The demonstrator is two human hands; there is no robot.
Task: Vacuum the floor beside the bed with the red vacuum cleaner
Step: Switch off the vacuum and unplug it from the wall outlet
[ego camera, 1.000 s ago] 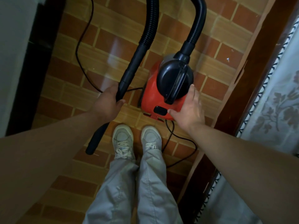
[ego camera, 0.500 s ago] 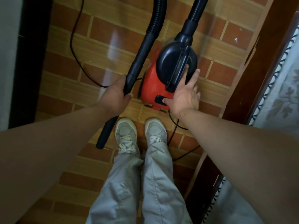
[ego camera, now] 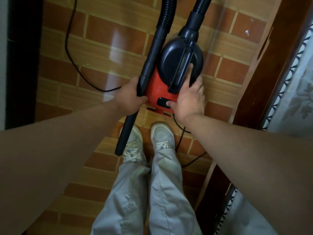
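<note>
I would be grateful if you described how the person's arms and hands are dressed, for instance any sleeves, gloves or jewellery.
Both arms are bare as far as the frame shows: no sleeve reaches the left forearm or the right forearm. The left hand and the right hand wear no gloves, and no watch, bracelet or ring shows on their visible sides.

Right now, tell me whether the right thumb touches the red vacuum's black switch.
Touching. In the head view the thumb of the right hand lies on the black switch of the red vacuum cleaner, no gap.
</note>
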